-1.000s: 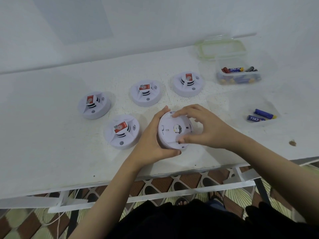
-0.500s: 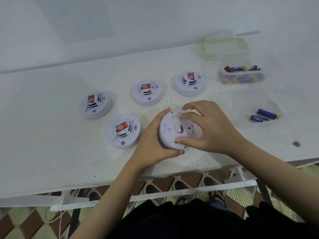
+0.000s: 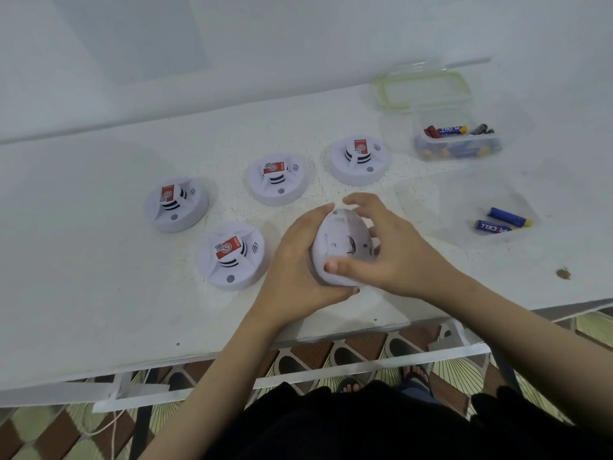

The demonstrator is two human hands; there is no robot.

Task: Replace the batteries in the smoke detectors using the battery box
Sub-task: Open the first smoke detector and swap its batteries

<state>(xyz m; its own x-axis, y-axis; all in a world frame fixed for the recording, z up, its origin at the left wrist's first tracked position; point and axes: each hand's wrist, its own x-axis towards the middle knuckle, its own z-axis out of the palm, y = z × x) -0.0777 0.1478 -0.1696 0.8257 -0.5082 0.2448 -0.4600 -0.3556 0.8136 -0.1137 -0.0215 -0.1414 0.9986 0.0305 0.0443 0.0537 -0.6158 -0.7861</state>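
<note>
Both hands are wrapped round one smoke detector (image 3: 343, 242), tipped up on edge just above the table (image 3: 99, 293) with its back plate facing up. The left hand (image 3: 295, 263) cups its left rim, fingers curled underneath, while the right hand (image 3: 401, 257) clamps from the other side, thumb (image 3: 335, 266) pressed on the near edge. Just left of the grip sits another detector (image 3: 234, 255); beyond the hands a further detector (image 3: 277, 179) lies face up. Off to the right of the grip lie two loose batteries (image 3: 501, 222), and further back the open battery box (image 3: 457, 146).
</note>
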